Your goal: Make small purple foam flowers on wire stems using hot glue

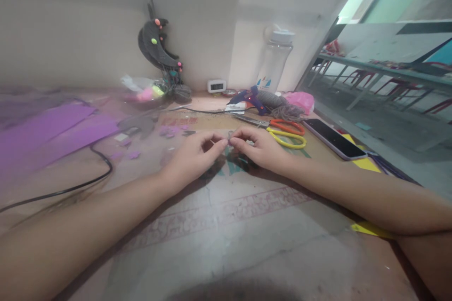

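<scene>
Close together above the middle of the table, my left hand (pixel 197 156) and my right hand (pixel 259 148) meet at the fingertips. Each is closed in a pinch, thumb against fingers. A tiny greyish bit (pixel 230 136) shows between the two pinches, too small and blurred to name. Just beyond my right hand lie scissors (pixel 287 137) with orange and yellow handles, their blades pointing left. A purple glue gun (pixel 252 99) rests behind them, beside a skein of grey yarn (pixel 278 103).
A clear bottle (pixel 274 63), small white clock (pixel 216 86) and pink bag (pixel 300 102) stand along the wall, where a dark crescent decoration (pixel 155 44) hangs. A phone (pixel 334 138) lies right. Purple sheets (pixel 52 131) and a black cable (pixel 106 162) are left.
</scene>
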Motion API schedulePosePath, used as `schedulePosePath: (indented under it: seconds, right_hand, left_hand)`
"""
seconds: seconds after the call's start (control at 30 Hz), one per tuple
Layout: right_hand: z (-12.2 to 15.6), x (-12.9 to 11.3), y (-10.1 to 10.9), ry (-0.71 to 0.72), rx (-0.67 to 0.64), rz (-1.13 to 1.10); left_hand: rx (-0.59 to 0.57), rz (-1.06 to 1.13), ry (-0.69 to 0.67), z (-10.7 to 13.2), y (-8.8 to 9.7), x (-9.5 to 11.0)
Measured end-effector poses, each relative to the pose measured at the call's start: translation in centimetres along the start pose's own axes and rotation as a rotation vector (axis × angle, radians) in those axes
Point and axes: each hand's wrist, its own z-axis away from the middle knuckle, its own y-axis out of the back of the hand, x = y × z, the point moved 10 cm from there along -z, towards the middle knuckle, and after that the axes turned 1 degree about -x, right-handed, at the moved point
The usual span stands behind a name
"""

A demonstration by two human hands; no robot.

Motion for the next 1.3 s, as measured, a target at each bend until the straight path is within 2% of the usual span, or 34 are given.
schedulePosePath:
  seconds: [0.47, 0.57, 0.77, 0.93, 1.17, 1.3]
  right_hand:
    - [0.3, -0.5, -0.4, 0.042, -0.06, -0.029]
    - [0.3, 0.0, -0.1, 0.021, -0.025, -0.09]
    - [0.1, 2.0, 1.2, -0.027, 0.149, -0.206]
    - [-0.1, 2.5, 1.1, -0.056, 0.139, -0.177]
    - [0.1, 1.8, 0.8, -0.039, 0.112, -0.107]
    - [-0.4, 1.6, 1.9, -0.015, 0.133, -0.071]
  left_hand:
    - [0.02, -0.046, -0.019, 0.0, 0.3, 0.2]
    - [0.031, -0.044, -0.021, 0.0, 0.3, 0.3]
    - [0.033, -0.015, 0.033, 0.0, 0.3, -0.4]
    - [0.057, -0.016, 0.047, 0.0, 0.6, -0.6]
    - [0.056, 0.005, 0.049, 0.0, 0.5, -0.7]
    - [0.141, 0.07, 0.104, -0.2, 1.4, -1.8]
